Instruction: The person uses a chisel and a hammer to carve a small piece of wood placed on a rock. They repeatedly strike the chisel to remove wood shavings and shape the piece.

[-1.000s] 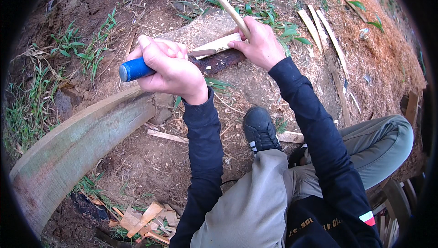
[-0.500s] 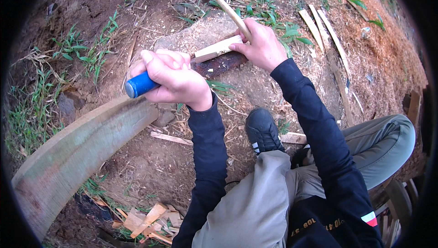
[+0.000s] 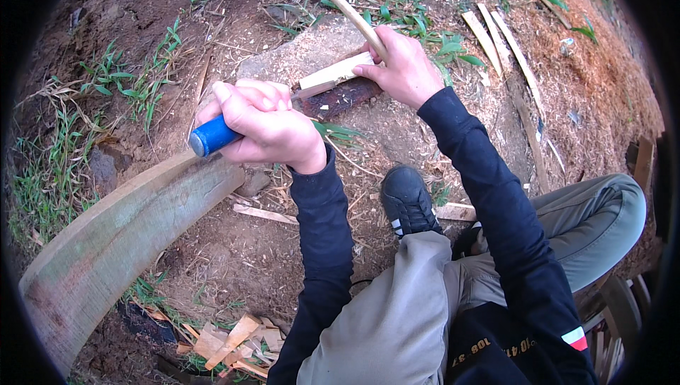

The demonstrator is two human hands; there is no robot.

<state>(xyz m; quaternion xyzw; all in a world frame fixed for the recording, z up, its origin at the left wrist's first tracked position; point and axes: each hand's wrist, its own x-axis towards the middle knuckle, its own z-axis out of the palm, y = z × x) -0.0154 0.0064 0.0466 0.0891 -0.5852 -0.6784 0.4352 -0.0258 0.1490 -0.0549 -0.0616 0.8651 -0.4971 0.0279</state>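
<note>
My left hand (image 3: pixel 262 119) is closed around the blue handle (image 3: pixel 214 136) of a chisel. Its flat blade (image 3: pixel 316 90) comes out past my fingers and lies along the near side of a pale, freshly cut piece of wood (image 3: pixel 336 72). Under that piece is a dark brown, rounded log (image 3: pixel 347 98). My right hand (image 3: pixel 406 66) grips a hammer (image 3: pixel 358 22) by its light wooden handle, the dark head pointing up and away to the left. The thumb of the same hand presses on the right end of the pale wood.
A flat stone (image 3: pixel 283 57) with wood dust lies behind the log. The curved plank (image 3: pixel 134 225) rises at the left. Wood offcuts (image 3: pixel 230 342) are heaped near the bottom, and long strips (image 3: pixel 520 55) lie at the right. My black shoe (image 3: pixel 409 201) stands near the log.
My left hand has shifted slightly left with the chisel, and more of its blade shows beside the pale wood. The hammer and right hand have moved only slightly left.
</note>
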